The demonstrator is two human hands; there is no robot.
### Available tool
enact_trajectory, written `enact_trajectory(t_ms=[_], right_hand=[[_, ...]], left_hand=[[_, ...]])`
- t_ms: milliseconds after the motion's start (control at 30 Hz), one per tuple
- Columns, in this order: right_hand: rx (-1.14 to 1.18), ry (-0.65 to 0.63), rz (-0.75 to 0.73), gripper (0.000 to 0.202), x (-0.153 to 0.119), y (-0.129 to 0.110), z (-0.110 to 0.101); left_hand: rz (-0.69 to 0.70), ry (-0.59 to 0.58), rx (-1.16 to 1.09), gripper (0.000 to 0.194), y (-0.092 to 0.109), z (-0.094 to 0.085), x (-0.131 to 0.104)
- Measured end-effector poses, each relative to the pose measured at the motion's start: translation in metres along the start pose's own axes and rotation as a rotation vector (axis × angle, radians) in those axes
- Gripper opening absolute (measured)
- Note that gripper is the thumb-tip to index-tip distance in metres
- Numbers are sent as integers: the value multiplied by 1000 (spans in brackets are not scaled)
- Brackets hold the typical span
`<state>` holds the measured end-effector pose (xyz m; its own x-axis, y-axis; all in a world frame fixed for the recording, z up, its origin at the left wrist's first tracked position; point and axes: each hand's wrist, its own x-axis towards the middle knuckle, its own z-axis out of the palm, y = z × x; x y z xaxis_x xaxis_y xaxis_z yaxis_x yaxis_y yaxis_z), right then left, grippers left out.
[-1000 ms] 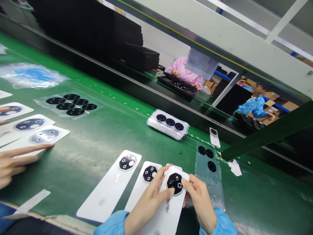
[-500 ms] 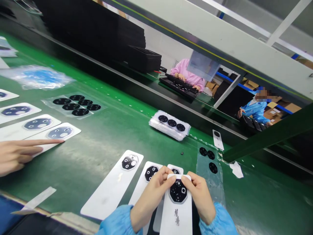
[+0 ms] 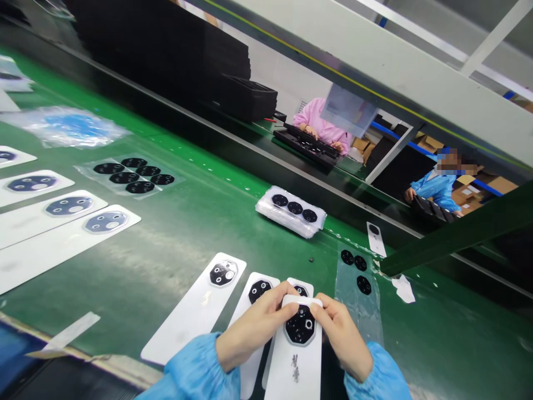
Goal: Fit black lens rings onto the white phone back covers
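Between my two hands is a white phone back cover [image 3: 293,361] with a black octagonal camera plate [image 3: 300,324] and dark brush-style lettering below it. My left hand [image 3: 255,323] pinches its top left corner, thumb on the front face. My right hand [image 3: 339,332] grips the top right corner the same way. Both sets of fingertips are partly hidden behind the cover. Under and behind it lie two more white covers, one [image 3: 260,291] partly beneath my left hand and one [image 3: 300,286] just beyond my fingers. Another cover [image 3: 189,322] rests flat to the left.
Several white covers [image 3: 62,244] lie at far left. Black octagonal plates on clear film [image 3: 133,178] sit behind them, with more film [image 3: 358,311] at right. A stack of bagged plates [image 3: 290,211] stands mid-table. A green post [image 3: 458,228] slants at right. Two co-workers sit beyond.
Another person's pointing hand at the far left has gone out of view. The cover in my hands has shifted slightly left; both hands still hold its top corners.
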<state>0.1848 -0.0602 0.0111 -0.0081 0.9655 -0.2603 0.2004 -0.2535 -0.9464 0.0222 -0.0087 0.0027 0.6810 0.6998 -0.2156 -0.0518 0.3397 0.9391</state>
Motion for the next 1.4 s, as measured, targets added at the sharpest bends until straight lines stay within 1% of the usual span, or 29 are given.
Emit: enact_trajectory(t_ms=[67, 133, 233, 333, 367, 400, 467, 567, 633, 733, 833, 1000, 1167, 1300, 1333, 1400], right_hand=[[47, -53, 27, 47, -1, -2, -2], [62, -76, 14, 46, -2, -5, -5], [51, -57, -21, 45, -2, -6, -11], [25, -10, -39, 44, -3, -5, -14], [19, 0, -38, 43, -3, -4, -13], [22, 1, -34, 42, -3, -4, -12], [62, -7, -31, 38, -5, -3, -9], [150, -17, -36, 38, -6, -1, -3], [171, -23, -48, 37, -5, -1, -2], [141, -41, -76, 36, -3, -3, -3], [105, -35, -72, 36, -2, -5, -6], [83, 16, -34, 39, 0, -3, -6], [28, 79, -40, 41, 4, -2, -5], [61, 94, -14, 40, 5, -3, -5], [72, 93, -8, 41, 3, -1, -5], [88, 52, -1, 41, -3, 6, -4]], left_hand=[[-4, -19, -45, 24, 3, -2, -2], [16, -12, -63, 23, 5, -3, -5], [62, -11, -87, 23, 5, -1, -10], [60, -99, -156, 34, -3, 3, -12], [61, -111, -173, 36, -6, 4, -11], [71, -104, -180, 35, -9, 6, -11], [102, -37, -165, 28, -13, 8, -9], [124, 43, -130, 23, -12, 10, -9], [123, 50, -131, 24, -9, 10, -10], [106, 26, -166, 26, -7, 9, -10], [94, 24, -175, 27, -10, 7, -8], [80, 39, -187, 25, -20, 3, -3], [60, 35, -199, 27, -22, 3, 0], [32, 80, -210, 27, -19, 3, 0], [24, 106, -203, 28, -17, 3, -1], [27, 172, -191, 28, -12, 3, -2]])
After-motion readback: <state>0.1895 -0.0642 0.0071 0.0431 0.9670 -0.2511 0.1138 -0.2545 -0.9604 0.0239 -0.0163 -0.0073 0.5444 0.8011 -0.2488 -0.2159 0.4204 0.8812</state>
